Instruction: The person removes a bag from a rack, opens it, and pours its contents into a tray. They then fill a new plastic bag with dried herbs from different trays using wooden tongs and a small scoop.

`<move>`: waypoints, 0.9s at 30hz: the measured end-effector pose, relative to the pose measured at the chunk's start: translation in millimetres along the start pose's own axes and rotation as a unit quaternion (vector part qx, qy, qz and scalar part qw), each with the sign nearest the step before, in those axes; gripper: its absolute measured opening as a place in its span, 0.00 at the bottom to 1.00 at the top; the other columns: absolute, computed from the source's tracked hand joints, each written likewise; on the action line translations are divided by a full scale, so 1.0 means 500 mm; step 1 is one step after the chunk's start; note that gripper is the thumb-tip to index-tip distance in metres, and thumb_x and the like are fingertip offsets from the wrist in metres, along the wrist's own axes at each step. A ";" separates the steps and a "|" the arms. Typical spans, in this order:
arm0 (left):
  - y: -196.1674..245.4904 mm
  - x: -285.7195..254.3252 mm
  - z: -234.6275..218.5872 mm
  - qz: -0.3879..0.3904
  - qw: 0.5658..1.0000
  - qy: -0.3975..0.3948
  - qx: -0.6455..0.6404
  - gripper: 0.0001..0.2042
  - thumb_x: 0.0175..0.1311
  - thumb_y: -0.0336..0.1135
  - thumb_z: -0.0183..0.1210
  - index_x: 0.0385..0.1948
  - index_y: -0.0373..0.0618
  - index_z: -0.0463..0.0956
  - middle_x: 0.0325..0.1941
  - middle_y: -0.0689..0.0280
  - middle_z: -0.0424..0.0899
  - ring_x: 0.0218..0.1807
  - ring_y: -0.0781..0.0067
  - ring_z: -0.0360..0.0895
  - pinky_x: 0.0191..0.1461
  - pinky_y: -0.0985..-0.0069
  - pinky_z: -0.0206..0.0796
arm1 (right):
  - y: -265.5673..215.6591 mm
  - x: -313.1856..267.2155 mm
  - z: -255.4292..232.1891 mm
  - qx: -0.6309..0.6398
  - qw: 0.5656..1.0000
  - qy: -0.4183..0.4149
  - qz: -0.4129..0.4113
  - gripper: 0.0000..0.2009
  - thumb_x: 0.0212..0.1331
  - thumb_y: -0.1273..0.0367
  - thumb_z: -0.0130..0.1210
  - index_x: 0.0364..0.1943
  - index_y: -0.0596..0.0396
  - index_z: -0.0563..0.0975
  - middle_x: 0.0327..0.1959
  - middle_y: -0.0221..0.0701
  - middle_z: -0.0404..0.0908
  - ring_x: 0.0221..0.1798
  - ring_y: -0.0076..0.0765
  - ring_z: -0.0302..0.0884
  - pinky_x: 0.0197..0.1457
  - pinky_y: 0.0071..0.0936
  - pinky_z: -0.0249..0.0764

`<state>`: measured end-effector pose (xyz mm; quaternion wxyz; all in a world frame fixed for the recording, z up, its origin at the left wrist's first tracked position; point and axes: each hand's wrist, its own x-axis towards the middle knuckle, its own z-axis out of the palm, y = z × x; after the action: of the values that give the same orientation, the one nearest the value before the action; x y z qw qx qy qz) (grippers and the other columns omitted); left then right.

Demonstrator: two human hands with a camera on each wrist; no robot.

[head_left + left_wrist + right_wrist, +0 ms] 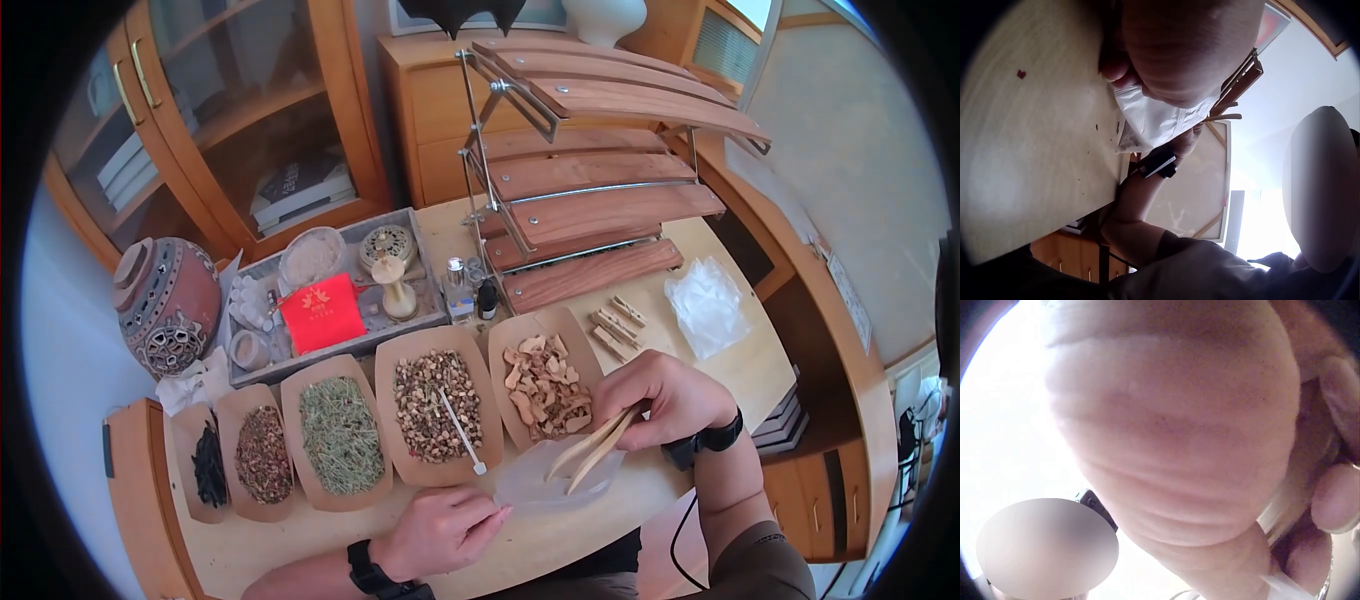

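Note:
My left hand [440,530] pinches the near left edge of a translucent plastic bag [522,484] at the table's front. The same bag [1157,119] shows below the fingers in the left wrist view. In my right hand [665,395] is a pair of wooden tongs [598,448], tips parted and pointing down at the bag, nothing visible between them. Just behind, a kraft paper tray [494,352] contains pale brown dried chips [545,385]. Left of it, another paper tray [388,362] bears mixed dried pieces [425,400] with a small white spoon [462,432] lying across them.
Further left, paper trays contain green dried herb [340,435], reddish dried bits [263,455] and dark strips [210,465]. Behind stand a grey tray [235,372] with a red packet [322,313], small bottles [460,290], a slatted wooden rack [600,190], clothespins [615,328] and crumpled plastic [706,308].

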<state>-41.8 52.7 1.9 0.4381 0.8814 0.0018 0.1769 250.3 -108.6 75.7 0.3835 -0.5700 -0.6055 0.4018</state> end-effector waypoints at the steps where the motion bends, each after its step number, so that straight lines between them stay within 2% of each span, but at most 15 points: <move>1: 0.000 0.001 -0.001 0.008 1.000 -0.002 0.002 0.03 0.63 0.27 0.69 0.33 0.40 0.85 0.23 0.62 0.81 0.21 0.64 0.77 0.25 0.69 0.69 | -0.005 0.000 0.000 -0.001 1.000 -0.001 -0.001 0.05 0.56 0.75 0.71 0.35 0.61 0.87 0.32 0.34 0.86 0.32 0.32 0.82 0.33 0.25 0.74; 4: 0.002 -0.005 -0.001 -0.024 0.999 -0.021 -0.012 0.05 0.64 0.32 0.68 0.31 0.41 0.83 0.26 0.63 0.82 0.25 0.60 0.80 0.29 0.66 0.74 | -0.020 0.000 0.001 -0.005 1.000 -0.011 0.012 0.07 0.53 0.78 0.68 0.36 0.61 0.86 0.31 0.33 0.84 0.32 0.35 0.80 0.35 0.27 0.73; 5: 0.001 -0.002 -0.003 -0.023 0.999 -0.022 -0.011 0.05 0.64 0.32 0.68 0.31 0.41 0.83 0.26 0.63 0.82 0.25 0.60 0.80 0.29 0.66 0.74 | -0.021 -0.001 0.003 0.003 1.000 -0.008 -0.008 0.06 0.53 0.78 0.68 0.36 0.61 0.86 0.32 0.33 0.84 0.32 0.35 0.80 0.35 0.27 0.73; 10: -0.009 0.005 -0.001 0.061 0.997 -0.048 0.019 0.07 0.60 0.34 0.70 0.32 0.42 0.82 0.26 0.63 0.82 0.27 0.60 0.82 0.33 0.66 0.76 | -0.022 0.002 0.017 0.015 0.997 -0.025 -0.077 0.06 0.56 0.77 0.68 0.38 0.59 0.86 0.33 0.33 0.84 0.32 0.36 0.80 0.34 0.26 0.73; 20: 0.011 0.006 0.002 0.035 0.998 -0.022 0.041 0.09 0.62 0.34 0.70 0.29 0.42 0.80 0.25 0.62 0.82 0.26 0.60 0.82 0.31 0.67 0.76 | -0.025 0.013 0.032 -0.014 0.996 -0.036 -0.076 0.06 0.55 0.78 0.68 0.37 0.58 0.86 0.32 0.32 0.83 0.31 0.37 0.80 0.33 0.28 0.72; 22: 0.001 0.004 0.004 0.067 0.996 -0.018 0.058 0.09 0.62 0.33 0.69 0.28 0.43 0.78 0.25 0.62 0.82 0.25 0.60 0.81 0.31 0.66 0.75 | -0.025 0.015 0.035 -0.020 0.997 -0.027 -0.075 0.06 0.55 0.78 0.68 0.36 0.58 0.85 0.31 0.32 0.83 0.31 0.37 0.80 0.32 0.28 0.72; 26: -0.008 0.002 0.007 0.077 0.993 -0.021 0.082 0.09 0.63 0.32 0.69 0.27 0.44 0.77 0.25 0.63 0.81 0.25 0.61 0.80 0.31 0.66 0.75 | -0.009 0.015 0.027 -0.029 0.996 -0.024 -0.075 0.07 0.56 0.76 0.70 0.38 0.59 0.86 0.33 0.33 0.84 0.31 0.37 0.80 0.32 0.29 0.72; 27: -0.012 0.004 0.008 0.095 0.993 -0.019 0.069 0.09 0.62 0.32 0.70 0.26 0.43 0.78 0.23 0.63 0.79 0.24 0.60 0.78 0.29 0.65 0.73 | -0.007 0.015 0.020 0.002 0.997 -0.009 -0.080 0.09 0.56 0.75 0.72 0.40 0.60 0.86 0.35 0.33 0.85 0.33 0.34 0.81 0.35 0.28 0.73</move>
<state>-37.8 53.6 -4.6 0.3570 0.9090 -0.0776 0.2003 239.2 -101.7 75.2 0.4104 -0.5152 -0.6518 0.3758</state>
